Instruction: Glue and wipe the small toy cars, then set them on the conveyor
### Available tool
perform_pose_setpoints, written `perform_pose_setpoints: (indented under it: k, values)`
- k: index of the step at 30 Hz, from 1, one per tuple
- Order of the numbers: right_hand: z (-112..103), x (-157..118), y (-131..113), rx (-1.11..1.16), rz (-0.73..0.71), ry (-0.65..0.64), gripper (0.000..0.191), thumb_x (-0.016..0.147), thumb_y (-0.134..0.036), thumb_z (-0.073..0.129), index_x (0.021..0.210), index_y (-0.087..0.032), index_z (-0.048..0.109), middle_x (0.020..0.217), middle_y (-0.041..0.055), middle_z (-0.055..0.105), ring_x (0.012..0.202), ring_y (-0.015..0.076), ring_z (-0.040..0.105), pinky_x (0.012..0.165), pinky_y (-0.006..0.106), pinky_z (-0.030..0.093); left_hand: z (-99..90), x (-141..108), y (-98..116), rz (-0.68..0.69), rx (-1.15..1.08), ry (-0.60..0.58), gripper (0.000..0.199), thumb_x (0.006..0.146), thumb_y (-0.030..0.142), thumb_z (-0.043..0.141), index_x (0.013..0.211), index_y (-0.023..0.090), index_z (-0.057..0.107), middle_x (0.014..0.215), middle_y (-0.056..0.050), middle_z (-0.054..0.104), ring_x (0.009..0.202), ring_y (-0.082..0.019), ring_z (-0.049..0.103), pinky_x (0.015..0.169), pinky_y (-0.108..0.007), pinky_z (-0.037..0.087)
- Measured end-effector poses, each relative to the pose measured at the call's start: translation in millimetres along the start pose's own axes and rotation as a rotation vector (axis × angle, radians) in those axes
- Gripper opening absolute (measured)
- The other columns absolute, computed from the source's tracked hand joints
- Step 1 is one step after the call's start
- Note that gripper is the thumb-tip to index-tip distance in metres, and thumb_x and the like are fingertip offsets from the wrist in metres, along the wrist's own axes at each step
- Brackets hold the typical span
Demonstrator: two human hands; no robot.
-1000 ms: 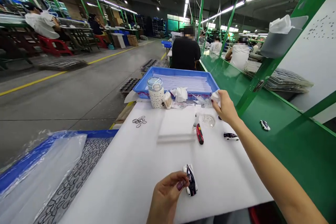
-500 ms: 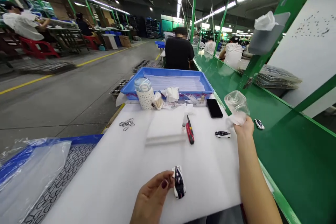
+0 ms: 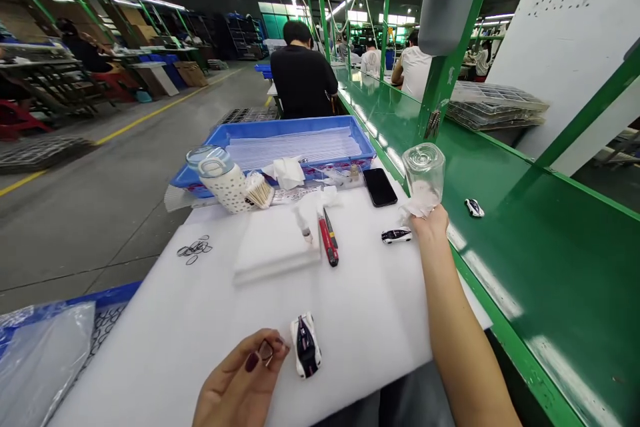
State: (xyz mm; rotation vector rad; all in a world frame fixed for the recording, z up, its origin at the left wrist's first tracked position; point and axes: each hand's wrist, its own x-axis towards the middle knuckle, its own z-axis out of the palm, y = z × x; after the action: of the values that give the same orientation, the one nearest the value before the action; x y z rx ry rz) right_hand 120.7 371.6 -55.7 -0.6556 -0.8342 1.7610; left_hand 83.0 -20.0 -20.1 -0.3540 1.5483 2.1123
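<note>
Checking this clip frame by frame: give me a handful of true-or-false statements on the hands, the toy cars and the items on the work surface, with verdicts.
1. The right hand holds a clear container with white tissue. True.
2. The black phone lies inside the blue tray. False: it lies outside it, on the white surface.
3. One toy car is on the green surface. True.
4. The left hand holds the red cutter. False: that lies on the white surface; the left hand pinches a small thin loop.
5. The loose dark rings lie right of the phone. False: they lie far to its left.
</note>
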Motion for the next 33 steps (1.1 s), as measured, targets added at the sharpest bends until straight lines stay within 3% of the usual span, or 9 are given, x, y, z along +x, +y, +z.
perform_pose_setpoints:
  k: [4,10,13,17,21,24,27,30,33]
  values:
    - [11.3,-8.9,0.1,-0.028,-0.059,0.127,0.014,0.078,-0.017,0.038,0.079,-0.022,0.051,0.057,-0.0013,0.054,0.052,0.0144,0.06,0.062,0.036,0.059,-3.2,-5.4,-3.2,0.02,0.005,-0.045,0.058,0.021,0.049,0.099,0.064,0.017,0.076,0.076,-0.009,0.065,0.073,-0.021,0.061,0.07,-0.022,0.06]
    - [52.8,-39.2,-14.7,-0.163,-0.357,0.166,0.017,0.083,-0.031,0.051,0.094,-0.019,0.057,0.084,0.0016,0.063,0.087,0.0185,0.066,0.093,0.044,0.054,-10.4,-4.7,-19.4,0.04,-0.115,-0.305,0.043,0.052,0.046,0.096,0.076,0.016,0.077,0.079,-0.009,0.063,0.072,-0.019,0.059,0.068,-0.026,0.059]
    - [82.5,-48.2,-25.0,-0.494,-0.748,-0.031,0.038,0.082,-0.041,0.061,0.112,-0.018,0.058,0.108,0.0078,0.064,0.109,0.0237,0.06,0.106,0.047,0.044,-18.7,0.8,-27.1,0.061,-0.192,-0.382,0.035,0.061,0.042,0.093,0.079,0.016,0.077,0.081,-0.008,0.064,0.073,-0.017,0.059,0.071,-0.024,0.057]
    - [118.9,-50.9,-17.9,-1.036,-1.203,-0.533,0.041,0.093,-0.044,0.045,0.124,-0.018,0.05,0.124,0.0163,0.06,0.119,0.0284,0.057,0.103,0.049,0.046,-22.8,5.3,-31.2,0.091,-0.244,-0.496,0.029,0.07,0.041,0.089,0.084,0.018,0.078,0.081,-0.008,0.066,0.077,-0.015,0.061,0.077,-0.02,0.057]
    - [149.8,-54.0,-3.4,-1.172,-1.152,-0.748,0.035,0.093,-0.042,0.043,0.117,-0.016,0.051,0.12,0.0167,0.063,0.113,0.0273,0.061,0.095,0.046,0.05,-17.5,7.1,-30.8,0.057,-0.27,-0.55,0.026,0.073,0.038,0.088,0.087,0.018,0.078,0.083,-0.007,0.068,0.08,-0.014,0.063,0.079,-0.017,0.056]
    - [175.3,-52.3,-13.2,-1.086,-0.934,-0.64,0.019,0.091,-0.04,0.053,0.087,-0.021,0.051,0.092,0.0066,0.068,0.092,0.019,0.065,0.087,0.037,0.051,-15.4,7.1,-30.4,0.048,-0.315,-0.567,0.026,0.073,0.036,0.089,0.088,0.018,0.079,0.084,-0.006,0.07,0.079,-0.012,0.065,0.079,-0.015,0.056]
    - [190.3,-61.5,-35.9,-0.738,-0.59,-0.542,0.025,0.095,-0.019,0.044,0.071,-0.026,0.039,0.077,-0.001,0.065,0.073,0.0078,0.061,0.079,0.026,0.051,-16.2,6.4,-29.9,0.053,-0.353,-0.585,0.023,0.075,0.036,0.088,0.089,0.02,0.079,0.084,-0.005,0.071,0.079,-0.011,0.066,0.079,-0.013,0.056]
    - [173.8,-109.1,-51.2,-0.355,-0.438,-0.697,0.038,0.1,-0.016,0.026,0.064,-0.026,0.035,0.047,-0.0103,0.042,0.038,0.0069,0.037,0.058,0.025,0.05,-16.9,6.2,-28.6,0.035,-0.368,-0.61,0.019,0.077,0.033,0.087,0.089,0.021,0.079,0.084,-0.004,0.073,0.081,-0.01,0.068,0.078,-0.012,0.056]
    - [129.2,-184.4,-46.3,-0.594,-0.566,-0.919,0.014,0.094,-0.024,0.057,0.081,-0.021,0.057,0.051,-0.0081,0.05,0.041,0.0083,0.047,0.04,0.022,0.039,-16.5,7.0,-27.7,0.018,-0.386,-0.636,0.018,0.078,0.032,0.086,0.091,0.021,0.079,0.084,-0.003,0.074,0.081,-0.01,0.069,0.079,-0.011,0.056]
